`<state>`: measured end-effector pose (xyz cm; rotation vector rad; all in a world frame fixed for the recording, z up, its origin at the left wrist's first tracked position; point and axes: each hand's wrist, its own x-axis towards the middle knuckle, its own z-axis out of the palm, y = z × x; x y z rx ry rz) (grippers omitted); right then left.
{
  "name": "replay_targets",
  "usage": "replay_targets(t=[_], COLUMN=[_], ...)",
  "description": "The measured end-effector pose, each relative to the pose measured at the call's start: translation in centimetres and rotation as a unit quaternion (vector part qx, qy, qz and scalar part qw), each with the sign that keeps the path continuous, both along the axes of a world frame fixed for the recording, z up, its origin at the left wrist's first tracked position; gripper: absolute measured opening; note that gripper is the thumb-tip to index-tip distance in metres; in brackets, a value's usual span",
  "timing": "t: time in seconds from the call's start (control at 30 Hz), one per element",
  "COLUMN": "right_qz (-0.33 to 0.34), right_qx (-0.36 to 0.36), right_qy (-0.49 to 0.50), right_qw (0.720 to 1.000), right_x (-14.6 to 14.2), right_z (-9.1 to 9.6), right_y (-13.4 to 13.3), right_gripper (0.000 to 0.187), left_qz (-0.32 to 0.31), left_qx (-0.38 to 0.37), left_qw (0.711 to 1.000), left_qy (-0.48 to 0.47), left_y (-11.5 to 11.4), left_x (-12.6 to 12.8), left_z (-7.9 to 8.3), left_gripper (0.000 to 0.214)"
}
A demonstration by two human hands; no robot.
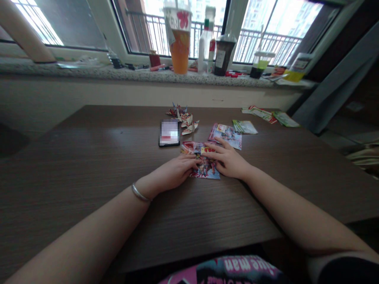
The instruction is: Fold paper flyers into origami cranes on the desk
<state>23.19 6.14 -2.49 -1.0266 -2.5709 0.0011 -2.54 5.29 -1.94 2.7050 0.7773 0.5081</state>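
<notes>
A colourful printed paper sheet (204, 167) lies on the dark wooden table (89, 177), partly folded. My left hand (173, 172) rests on its left edge with fingers curled, pressing the paper down. My right hand (229, 159) lies on its right side, the index finger stretched across the folded top flap. A silver bracelet (140, 193) is on my left wrist. Just beyond the sheet lie a phone (169, 133) and several folded paper cranes (185, 117).
More printed sheets lie to the right: one (226, 135) near my right hand, a stack (244, 126) behind it, others (268, 115) at the far edge. The window sill (118, 73) holds drink cups (180, 37), bottles (206, 43) and small items.
</notes>
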Motion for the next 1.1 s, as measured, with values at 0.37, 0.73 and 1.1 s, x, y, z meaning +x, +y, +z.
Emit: replay_targets(t=[0.37, 0.73, 1.1], right_qz=[0.047, 0.042, 0.036], right_qx=[-0.006, -0.035, 0.015], right_qy=[-0.034, -0.048, -0.048], right_qw=[0.998, 0.997, 0.998], right_x=[-0.1, 1.3, 1.5], right_z=[0.9, 0.6, 0.5], right_y=[-0.4, 0.4, 0.9], right_gripper=[0.042, 0.052, 0.029], left_qz=[-0.051, 0.026, 0.094], left_qx=[0.039, 0.062, 0.094], left_qw=[0.998, 0.997, 0.983], left_qy=[0.004, 0.027, 0.124], left_y=[1.0, 1.0, 1.2], left_x=[-0.6, -1.2, -2.0], left_z=[-0.9, -0.3, 0.8], left_gripper=[0.045, 0.030, 0.028])
